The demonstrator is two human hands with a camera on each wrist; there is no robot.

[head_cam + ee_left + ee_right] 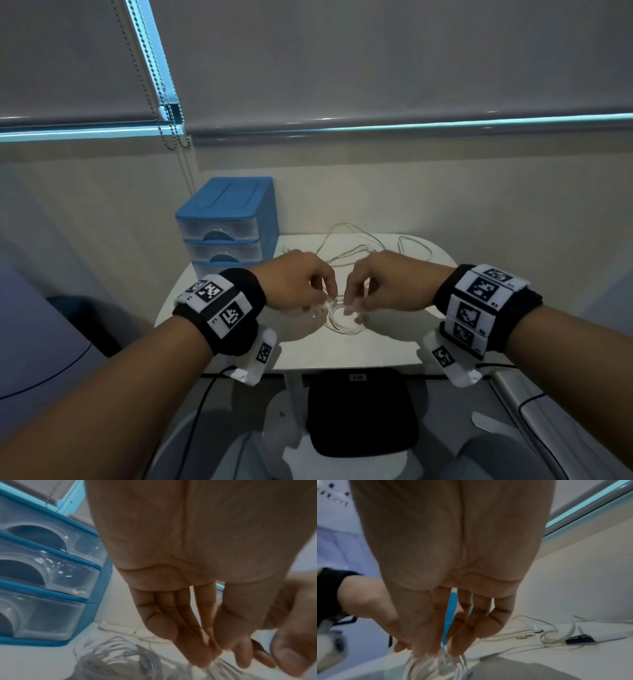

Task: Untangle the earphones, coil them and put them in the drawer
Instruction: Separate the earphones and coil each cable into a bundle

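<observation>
White earphones lie on a small white table (383,349). Part of the cable is wound into a small coil (344,318), and the rest trails in loose loops (356,246) toward the wall. My left hand (323,303) and right hand (350,303) meet over the coil, each pinching its strands with the fingertips. In the left wrist view the left hand's fingers (197,649) point down onto the coil (120,654). The right wrist view shows the right hand's fingers (426,642) gripping the coil (436,662), with an earbud (536,628) and jack plug (526,636) behind. The blue drawer unit (226,222) stands at the table's back left, all drawers closed.
A wall and window blinds with bead chains (164,102) rise behind the table. A black padded seat (359,411) sits below the table's near edge. A small black object (580,639) lies on the table at the right, by the loose cable.
</observation>
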